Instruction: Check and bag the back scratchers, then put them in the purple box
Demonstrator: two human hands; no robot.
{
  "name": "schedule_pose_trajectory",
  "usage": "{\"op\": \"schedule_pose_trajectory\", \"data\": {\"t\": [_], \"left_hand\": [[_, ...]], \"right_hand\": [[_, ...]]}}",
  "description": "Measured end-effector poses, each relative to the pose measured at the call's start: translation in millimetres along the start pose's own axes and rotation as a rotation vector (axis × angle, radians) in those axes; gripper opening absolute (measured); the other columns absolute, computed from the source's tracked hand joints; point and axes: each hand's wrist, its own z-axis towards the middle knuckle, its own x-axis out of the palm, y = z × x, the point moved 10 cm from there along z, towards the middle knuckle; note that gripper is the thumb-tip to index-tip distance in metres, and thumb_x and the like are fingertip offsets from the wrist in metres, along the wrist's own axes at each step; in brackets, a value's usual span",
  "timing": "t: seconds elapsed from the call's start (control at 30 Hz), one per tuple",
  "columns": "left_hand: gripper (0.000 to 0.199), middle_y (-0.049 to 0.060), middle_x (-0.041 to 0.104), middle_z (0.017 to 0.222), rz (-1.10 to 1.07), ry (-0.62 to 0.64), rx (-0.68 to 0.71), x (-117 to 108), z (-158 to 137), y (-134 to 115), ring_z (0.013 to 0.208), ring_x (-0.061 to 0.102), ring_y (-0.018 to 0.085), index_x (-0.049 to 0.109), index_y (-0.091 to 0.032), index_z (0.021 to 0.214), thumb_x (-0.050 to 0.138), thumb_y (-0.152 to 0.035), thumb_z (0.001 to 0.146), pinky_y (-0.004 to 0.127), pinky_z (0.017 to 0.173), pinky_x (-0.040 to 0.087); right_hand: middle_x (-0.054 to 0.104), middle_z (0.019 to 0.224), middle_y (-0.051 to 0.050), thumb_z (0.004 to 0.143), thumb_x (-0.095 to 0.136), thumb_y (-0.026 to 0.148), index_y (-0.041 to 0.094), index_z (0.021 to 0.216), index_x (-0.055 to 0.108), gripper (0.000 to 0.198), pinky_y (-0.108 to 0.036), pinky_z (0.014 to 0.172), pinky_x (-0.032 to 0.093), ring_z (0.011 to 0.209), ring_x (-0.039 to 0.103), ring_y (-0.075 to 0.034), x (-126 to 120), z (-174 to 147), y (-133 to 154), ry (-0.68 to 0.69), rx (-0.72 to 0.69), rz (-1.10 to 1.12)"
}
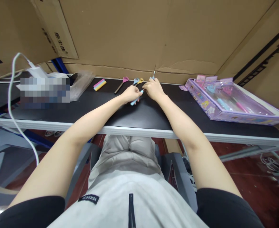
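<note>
My left hand (131,94) is closed around a light blue handle sleeve (136,98), which slants down toward me. Its upper end meets the fingers of my right hand (154,88), which is closed on a thin dark rod at the sleeve's end. Just past my right fingers a small blue claw tip (152,78) shows, apparently the head of this back scratcher; most of the rod is hidden by the hand. Behind my hands lie back scratchers with a pink claw (125,79), a blue claw (136,80) and a yellow claw (140,81).
Pink, blue and yellow handle sleeves (100,84) lie together at left. A clear plastic bag (80,85) and a blurred-out item with a white cable (10,95) are farther left. At right sits a purple display box (210,110) with packaged scratchers. Cardboard (120,34) walls the back.
</note>
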Motion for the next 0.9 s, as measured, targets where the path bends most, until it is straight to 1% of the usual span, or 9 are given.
{"op": "schedule_pose_trajectory", "data": {"t": [0.1,0.17,0.27,0.3,0.33,0.4,0.47,0.63,0.9], "left_hand": [[0.035,-0.002,0.057,0.05,0.129,-0.016,0.026,6,-2,-6,0.042,0.049,0.013,0.054,-0.021,0.07,0.066,-0.018,0.103,0.027,0.054,0.039],[0.034,-0.003,0.056,0.05,0.208,-0.022,0.046,9,-2,-9,0.046,0.052,0.014,0.054,-0.022,0.071,0.068,-0.018,0.101,0.028,0.058,0.042],[0.018,0.002,0.068,0.066,0.341,-0.042,0.114,13,-1,-15,0.066,0.067,0.019,0.068,-0.018,0.081,0.073,-0.021,0.098,0.029,0.071,0.049],[0.011,0.004,0.073,0.074,0.386,-0.049,0.142,15,-1,-17,0.075,0.071,0.022,0.073,-0.016,0.089,0.073,-0.022,0.098,0.03,0.076,0.051],[0.011,0.007,0.077,0.082,0.427,-0.052,0.166,16,-1,-18,0.084,0.074,0.024,0.077,-0.014,0.098,0.072,-0.023,0.098,0.03,0.082,0.052],[0.023,0.01,0.082,0.094,0.489,-0.045,0.19,20,-1,-18,0.098,0.077,0.026,0.081,-0.012,0.115,0.069,-0.024,0.1,0.032,0.091,0.055],[0.03,0.011,0.084,0.102,0.527,-0.036,0.197,22,-1,-18,0.106,0.078,0.027,0.08,-0.012,0.124,0.066,-0.025,0.103,0.033,0.097,0.056],[0.034,0.013,0.084,0.113,0.597,-0.03,0.203,25,-5,-20,0.118,0.077,0.03,0.079,-0.012,0.13,0.06,-0.028,0.106,0.035,0.105,0.056],[0.042,0.019,0.08,0.13,0.708,-0.055,0.187,32,-16,-25,0.127,0.075,0.036,0.074,-0.012,0.135,0.048,-0.037,0.113,0.042,0.104,0.058]], "right_hand": [[0.079,0.129,-0.02,0.102,0.044,0.007,0.013,0.119,0.085,0.045,-0.043,0.104,0.046,0.121,0.067,-0.031,7,0,-5,0.068,0.027,0.02],[0.078,0.132,-0.02,0.1,0.044,0.004,0.011,0.122,0.085,0.047,-0.038,0.102,0.049,0.123,0.071,-0.029,11,0,-12,0.101,0.061,0.033],[0.077,0.137,-0.019,0.098,0.046,0.002,0.011,0.129,0.083,0.05,-0.036,0.105,0.053,0.13,0.072,-0.029,17,-2,-23,0.122,0.144,0.049],[0.076,0.139,-0.019,0.098,0.047,0.002,0.011,0.132,0.082,0.05,-0.036,0.108,0.053,0.132,0.071,-0.03,20,-2,-27,0.131,0.173,0.056],[0.075,0.142,-0.018,0.099,0.047,0.002,0.011,0.134,0.082,0.05,-0.036,0.111,0.053,0.135,0.07,-0.03,23,-3,-29,0.143,0.199,0.065],[0.072,0.147,-0.017,0.1,0.047,0.002,0.011,0.139,0.079,0.052,-0.036,0.116,0.052,0.14,0.068,-0.031,27,-4,-32,0.162,0.237,0.084],[0.07,0.151,-0.016,0.1,0.046,0.001,0.011,0.141,0.078,0.053,-0.037,0.119,0.051,0.144,0.066,-0.031,30,-4,-33,0.168,0.252,0.103],[0.072,0.149,-0.013,0.1,0.045,-0.001,0.014,0.14,0.08,0.055,-0.037,0.122,0.051,0.144,0.066,-0.029,32,-3,-34,0.165,0.252,0.142],[0.069,0.154,-0.011,0.102,0.047,0.003,0.015,0.147,0.076,0.055,-0.04,0.125,0.05,0.147,0.064,-0.029,35,-1,-33,0.18,0.247,0.147]]}}
